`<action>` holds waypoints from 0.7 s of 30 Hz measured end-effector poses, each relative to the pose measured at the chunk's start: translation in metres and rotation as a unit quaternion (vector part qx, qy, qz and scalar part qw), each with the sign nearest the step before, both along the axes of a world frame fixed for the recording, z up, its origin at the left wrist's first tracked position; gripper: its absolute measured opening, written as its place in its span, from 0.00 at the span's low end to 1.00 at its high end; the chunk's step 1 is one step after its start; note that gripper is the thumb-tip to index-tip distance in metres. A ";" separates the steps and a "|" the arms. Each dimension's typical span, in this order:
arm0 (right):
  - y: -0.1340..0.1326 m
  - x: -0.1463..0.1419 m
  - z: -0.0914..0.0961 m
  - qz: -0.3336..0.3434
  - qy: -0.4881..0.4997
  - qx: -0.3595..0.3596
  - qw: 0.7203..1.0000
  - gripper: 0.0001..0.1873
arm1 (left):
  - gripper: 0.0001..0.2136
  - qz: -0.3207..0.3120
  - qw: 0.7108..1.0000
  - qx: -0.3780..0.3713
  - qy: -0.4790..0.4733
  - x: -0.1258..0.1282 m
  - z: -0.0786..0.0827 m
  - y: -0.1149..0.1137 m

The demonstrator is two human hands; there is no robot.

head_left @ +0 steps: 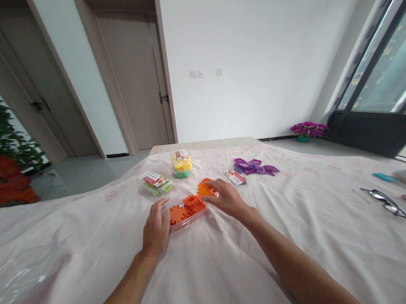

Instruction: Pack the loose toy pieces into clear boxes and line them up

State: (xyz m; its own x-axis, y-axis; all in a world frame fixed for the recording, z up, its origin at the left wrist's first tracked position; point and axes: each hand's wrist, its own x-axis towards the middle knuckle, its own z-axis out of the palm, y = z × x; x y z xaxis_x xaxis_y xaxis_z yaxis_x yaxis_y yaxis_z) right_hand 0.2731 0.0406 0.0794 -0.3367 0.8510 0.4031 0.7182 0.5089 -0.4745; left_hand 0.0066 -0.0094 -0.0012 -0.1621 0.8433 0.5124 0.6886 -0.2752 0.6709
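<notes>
My left hand [155, 229] grips the left end of a clear plastic box [189, 222], its thumb along the near side. Inside the box lie orange toothed-edge pieces [177, 214], some flat and some standing at the right end. My right hand [228, 198] pinches an orange toothed-edge disc [203, 188] between thumb and fingers, just past the box's right end. Its fingers partly cover the disc. Beyond my right hand, purple toothed-edge pieces [253, 166] lie joined on the cloth, beside a clear container with a red and white label [236, 176].
A labelled clear box of green pieces [156, 183] stands beyond my left hand, near a box of yellow and green pieces [182, 164]. Eyeglasses [386, 202] lie at right. Clear plastic [22, 279] covers the near left. A pale cloth [328, 209] covers the table.
</notes>
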 end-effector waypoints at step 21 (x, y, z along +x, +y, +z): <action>0.005 -0.010 -0.022 0.067 0.000 0.053 0.996 0.16 | 0.17 -0.019 1.000 0.001 -0.015 -0.001 -0.001 0.002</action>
State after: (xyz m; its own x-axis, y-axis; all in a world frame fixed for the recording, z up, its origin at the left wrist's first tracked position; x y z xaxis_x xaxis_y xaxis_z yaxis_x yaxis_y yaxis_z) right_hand 0.2633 0.0452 0.0572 -0.4446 0.7513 0.4878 0.6406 0.6473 -0.4131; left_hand 0.0059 -0.0078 -0.0020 -0.1445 0.8484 0.5093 0.6576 -0.3022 0.6901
